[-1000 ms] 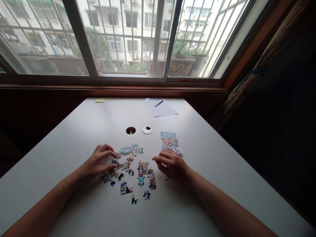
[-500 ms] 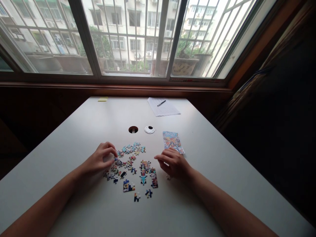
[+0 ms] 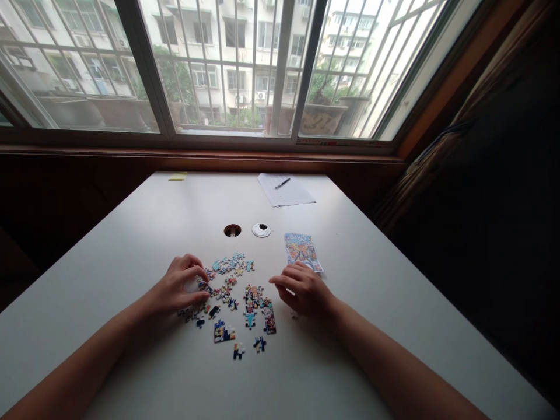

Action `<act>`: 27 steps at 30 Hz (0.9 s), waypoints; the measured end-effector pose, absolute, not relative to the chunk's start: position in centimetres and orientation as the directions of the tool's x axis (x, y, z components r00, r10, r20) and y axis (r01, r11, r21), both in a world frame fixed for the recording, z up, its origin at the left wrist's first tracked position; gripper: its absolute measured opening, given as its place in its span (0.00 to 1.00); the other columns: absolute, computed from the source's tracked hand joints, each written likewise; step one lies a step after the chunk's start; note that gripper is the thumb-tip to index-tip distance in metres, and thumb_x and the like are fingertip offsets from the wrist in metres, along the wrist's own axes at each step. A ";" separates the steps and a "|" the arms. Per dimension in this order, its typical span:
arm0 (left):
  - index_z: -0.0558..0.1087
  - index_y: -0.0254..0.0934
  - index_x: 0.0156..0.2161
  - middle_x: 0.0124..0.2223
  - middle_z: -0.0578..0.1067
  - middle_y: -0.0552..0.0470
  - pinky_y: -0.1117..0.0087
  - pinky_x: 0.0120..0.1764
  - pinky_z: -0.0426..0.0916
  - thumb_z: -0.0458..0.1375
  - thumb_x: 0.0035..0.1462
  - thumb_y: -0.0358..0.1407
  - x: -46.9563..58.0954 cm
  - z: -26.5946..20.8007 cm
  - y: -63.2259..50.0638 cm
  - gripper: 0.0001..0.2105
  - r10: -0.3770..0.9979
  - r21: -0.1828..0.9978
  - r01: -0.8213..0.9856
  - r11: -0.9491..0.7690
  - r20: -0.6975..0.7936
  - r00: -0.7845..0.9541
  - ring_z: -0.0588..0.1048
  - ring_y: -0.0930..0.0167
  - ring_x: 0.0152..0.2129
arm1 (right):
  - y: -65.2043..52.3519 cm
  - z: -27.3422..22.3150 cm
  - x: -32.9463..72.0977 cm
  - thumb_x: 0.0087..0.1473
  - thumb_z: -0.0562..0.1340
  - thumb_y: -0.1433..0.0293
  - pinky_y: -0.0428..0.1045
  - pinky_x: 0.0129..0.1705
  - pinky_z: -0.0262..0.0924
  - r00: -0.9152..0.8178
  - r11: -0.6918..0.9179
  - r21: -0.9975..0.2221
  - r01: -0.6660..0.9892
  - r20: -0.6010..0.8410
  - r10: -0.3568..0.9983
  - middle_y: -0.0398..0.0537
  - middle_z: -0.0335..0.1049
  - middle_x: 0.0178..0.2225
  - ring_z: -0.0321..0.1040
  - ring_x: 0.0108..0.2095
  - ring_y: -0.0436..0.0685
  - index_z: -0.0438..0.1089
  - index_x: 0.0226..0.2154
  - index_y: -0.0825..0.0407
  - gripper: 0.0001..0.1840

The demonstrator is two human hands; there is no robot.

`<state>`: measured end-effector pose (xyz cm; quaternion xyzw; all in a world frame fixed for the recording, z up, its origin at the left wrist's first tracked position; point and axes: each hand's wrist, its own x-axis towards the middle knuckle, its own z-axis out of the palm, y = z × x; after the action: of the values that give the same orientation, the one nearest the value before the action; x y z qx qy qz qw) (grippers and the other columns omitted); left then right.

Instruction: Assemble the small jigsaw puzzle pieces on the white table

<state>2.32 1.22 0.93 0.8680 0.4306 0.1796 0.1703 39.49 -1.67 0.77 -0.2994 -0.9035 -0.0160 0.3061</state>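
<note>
Over the left side of a spread of loose jigsaw pieces [image 3: 228, 283] is my left hand [image 3: 186, 284], thumb and forefinger apart, with pieces showing between and beneath them. Nothing is seen in its grip. My right hand [image 3: 304, 287] rests right of the joined jigsaw pieces [image 3: 252, 303], fingers loosely bent and apart, holding nothing visible. Its knuckles overlap the lower edge of a colourful picture sheet [image 3: 301, 249]. A smaller joined cluster [image 3: 223, 332] lies nearer me, with two small bits below and right of it. A pale piece [image 3: 294, 315] is partly hidden under my right hand.
A round cable hole [image 3: 232, 230] and its silver cover [image 3: 261, 230] are mid-table. Farther back, a pen [image 3: 282, 183] lies on white paper [image 3: 289, 195]. A yellow note [image 3: 178, 176] is at the far left edge, below a barred window.
My left thumb and forefinger have spread wider, and the hand has come slightly lower over the pieces. My right hand stays put. The whole view has shifted slightly.
</note>
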 end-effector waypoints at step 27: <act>0.79 0.46 0.44 0.49 0.68 0.48 0.57 0.54 0.65 0.61 0.58 0.53 1.7 0.9 1.6 0.17 0.785 0.473 0.658 -0.586 0.131 0.605 0.64 0.60 0.49 | -1.6 0.5 39.6 0.61 0.58 0.76 0.50 0.36 0.59 -0.637 0.820 -0.162 0.549 0.555 0.535 0.46 0.72 0.32 0.67 0.31 0.53 0.72 0.43 0.50 0.10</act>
<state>1.75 1.61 0.93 0.8751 0.4122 0.1656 0.1922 39.58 -1.56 0.47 -0.2995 -0.9046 -0.0110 0.3031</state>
